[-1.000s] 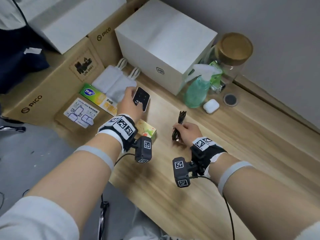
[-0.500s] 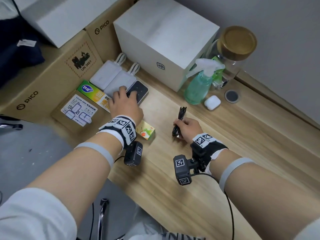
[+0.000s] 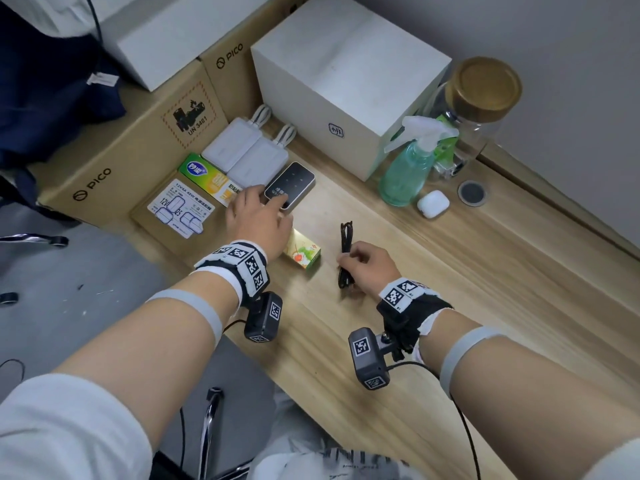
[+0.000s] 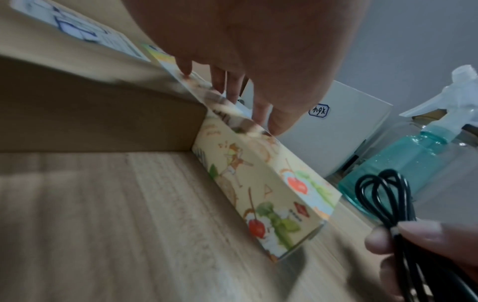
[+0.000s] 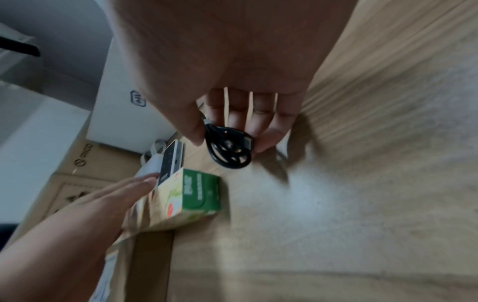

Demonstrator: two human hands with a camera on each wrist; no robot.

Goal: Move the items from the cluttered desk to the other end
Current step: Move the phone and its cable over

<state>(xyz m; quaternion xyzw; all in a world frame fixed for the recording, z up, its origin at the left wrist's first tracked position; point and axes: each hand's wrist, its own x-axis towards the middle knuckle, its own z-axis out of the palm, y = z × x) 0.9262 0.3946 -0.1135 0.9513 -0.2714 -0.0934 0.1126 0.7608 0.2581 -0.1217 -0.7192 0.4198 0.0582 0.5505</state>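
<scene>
— How is the left hand (image 3: 258, 220) lying?

— It reaches forward, palm down, fingers straight and slightly spread. The fingertips rest on the near end of the dark remote (image 3: 290, 185), gripping nothing. The remote lies flat on the tabletop (image 3: 450, 289), just beside two white power banks (image 3: 246, 154).

— And the right hand (image 3: 372, 268)?

— It sits low over the tabletop with the wrist toward the person. Thumb and fingers pinch a coiled black cable (image 3: 345, 252); the right wrist view shows the loops (image 5: 229, 148) caught between thumb and fingertips.

— Where does the cable sit relative to the hand?

— Its far loop sticks out beyond the fingers, its near end lies under the palm. A small illustrated carton (image 3: 303, 252) lies between the two hands, partly under the left wrist, near the cable but apart from it.
</scene>
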